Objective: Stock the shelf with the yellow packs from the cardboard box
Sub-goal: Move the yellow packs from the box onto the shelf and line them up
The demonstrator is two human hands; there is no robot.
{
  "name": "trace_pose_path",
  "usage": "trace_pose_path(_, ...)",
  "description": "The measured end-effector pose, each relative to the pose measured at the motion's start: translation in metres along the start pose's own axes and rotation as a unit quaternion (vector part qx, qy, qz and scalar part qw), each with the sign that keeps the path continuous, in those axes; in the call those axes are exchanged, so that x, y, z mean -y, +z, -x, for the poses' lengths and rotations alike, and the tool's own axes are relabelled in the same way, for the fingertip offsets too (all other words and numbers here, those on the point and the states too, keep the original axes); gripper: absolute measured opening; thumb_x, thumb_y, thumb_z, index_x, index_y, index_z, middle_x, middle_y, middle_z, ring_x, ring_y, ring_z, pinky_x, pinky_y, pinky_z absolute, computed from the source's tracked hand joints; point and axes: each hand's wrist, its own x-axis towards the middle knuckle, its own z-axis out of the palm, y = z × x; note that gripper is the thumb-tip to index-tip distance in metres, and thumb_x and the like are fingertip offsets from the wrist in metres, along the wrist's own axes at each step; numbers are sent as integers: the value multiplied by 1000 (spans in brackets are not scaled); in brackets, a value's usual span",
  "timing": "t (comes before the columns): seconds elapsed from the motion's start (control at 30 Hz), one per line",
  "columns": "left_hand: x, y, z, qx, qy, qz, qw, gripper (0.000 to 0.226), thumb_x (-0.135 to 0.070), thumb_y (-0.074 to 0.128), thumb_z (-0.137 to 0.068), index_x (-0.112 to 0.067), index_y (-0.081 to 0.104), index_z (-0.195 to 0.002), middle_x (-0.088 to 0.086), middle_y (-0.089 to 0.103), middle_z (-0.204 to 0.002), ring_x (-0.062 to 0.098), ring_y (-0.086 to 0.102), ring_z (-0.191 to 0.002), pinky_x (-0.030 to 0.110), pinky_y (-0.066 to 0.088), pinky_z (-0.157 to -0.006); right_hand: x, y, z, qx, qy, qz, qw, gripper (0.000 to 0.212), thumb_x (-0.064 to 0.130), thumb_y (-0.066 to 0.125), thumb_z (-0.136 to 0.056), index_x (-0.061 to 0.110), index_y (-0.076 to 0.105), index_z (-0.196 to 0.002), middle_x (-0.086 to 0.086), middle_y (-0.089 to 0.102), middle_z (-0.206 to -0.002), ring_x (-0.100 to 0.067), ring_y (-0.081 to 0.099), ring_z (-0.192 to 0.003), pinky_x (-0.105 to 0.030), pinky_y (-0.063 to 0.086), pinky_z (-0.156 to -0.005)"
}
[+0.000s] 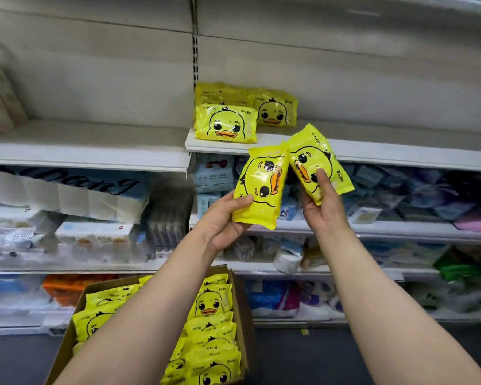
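Note:
My left hand (225,220) grips a yellow duck-print pack (258,187) by its lower end, held upright in front of the shelves. My right hand (321,207) grips a second yellow pack (314,159), tilted, its top touching the first. Both are raised just below the white shelf (386,155), where several yellow packs (225,123) lie in a small stack at the left end. The open cardboard box (67,343) sits low, below my arms, holding several more yellow packs (213,304).
The white shelf stretches bare to the right of the stack, and another white shelf (81,154) lies to its left. Lower shelves hold tissue rolls (67,195), blue packets (214,170) and other wrapped goods. The dark floor (303,357) shows beside the box.

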Motion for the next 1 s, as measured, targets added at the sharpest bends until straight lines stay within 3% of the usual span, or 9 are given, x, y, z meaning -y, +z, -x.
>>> trace_pose_path(0.07, -5, 16, -10, 18, 15, -16, 1000, 43, -13, 72, -72, -7, 62, -114, 11, 72, -105, 22, 69, -90, 39, 53, -89, 12, 5, -7, 13, -5, -4, 1000, 53, 11, 76, -83, 9, 58, -133, -13, 68, -125, -25, 69, -108, -34, 60, -75)
trace_pose_path(0.2, -14, 44, -39, 39, 29, -59, 997, 78, -34, 89, -59, -10, 59, -126, 12, 69, -114, 25, 68, -95, 44, 56, -84, 35, 12, -23, 23, -23, -1, 999, 49, 11, 73, -86, 9, 59, -132, -12, 69, -123, -21, 73, -94, -31, 60, -67)
trace_pose_path(0.33, -28, 77, -67, 2, 45, -57, 997, 56, -16, 67, -81, -7, 52, -134, 9, 71, -107, 21, 70, -88, 38, 58, -78, 56, 19, -41, 24, -41, -14, 999, 51, 10, 70, -88, 6, 55, -137, -14, 67, -126, -18, 73, -87, -28, 59, -64)
trace_pose_path(0.43, -37, 98, -86, 8, 49, -62, 997, 23, -7, 56, -92, -8, 61, -115, 8, 75, -95, 21, 73, -81, 40, 59, -74, 70, 24, -55, 19, -39, -29, 999, 49, 8, 70, -88, 5, 56, -135, -15, 66, -126, -19, 73, -86, -30, 60, -63)
trace_pose_path(0.5, -40, 110, -97, -10, 46, -64, 997, 15, -10, 55, -95, -9, 63, -107, 7, 75, -90, 20, 73, -77, 37, 60, -71, 77, 25, -64, 18, -33, -35, 999, 51, 8, 71, -87, 4, 55, -136, -16, 66, -128, -21, 72, -89, -32, 62, -68)
trace_pose_path(0.63, -48, 127, -124, -73, 72, -134, 986, 22, -32, 63, -92, -13, 67, -103, 3, 75, -84, 16, 71, -70, 35, 59, -65, 90, 30, -82, 12, -32, -39, 999, 50, 10, 73, -87, 3, 56, -133, -16, 67, -125, -26, 70, -99, -36, 61, -78)
trace_pose_path(0.83, -74, 142, -165, -106, 99, -241, 959, 25, -17, 73, -86, -7, 66, -108, 12, 74, -104, 25, 70, -88, 37, 57, -82, 113, 35, -116, 11, -30, -24, 999, 35, 4, 74, -84, 7, 62, -116, -13, 70, -120, -26, 69, -104, -38, 59, -82)
trace_pose_path(0.9, -84, 144, -179, -107, 107, -311, 938, 32, -13, 74, -84, -6, 66, -114, 14, 72, -108, 26, 70, -87, 35, 59, -77, 116, 32, -128, 6, -34, -14, 999, 40, 1, 74, -83, 7, 62, -120, -11, 70, -120, -23, 69, -100, -37, 59, -83)
trace_pose_path(1.0, -104, 148, -196, -115, 95, -415, 898, 32, -10, 77, -80, -8, 67, -110, 10, 74, -98, 19, 73, -72, 28, 58, -58, 120, 29, -146, -4, -40, -8, 999, 49, -1, 74, -83, 6, 59, -129, -10, 70, -121, -23, 69, -100, -38, 57, -89)
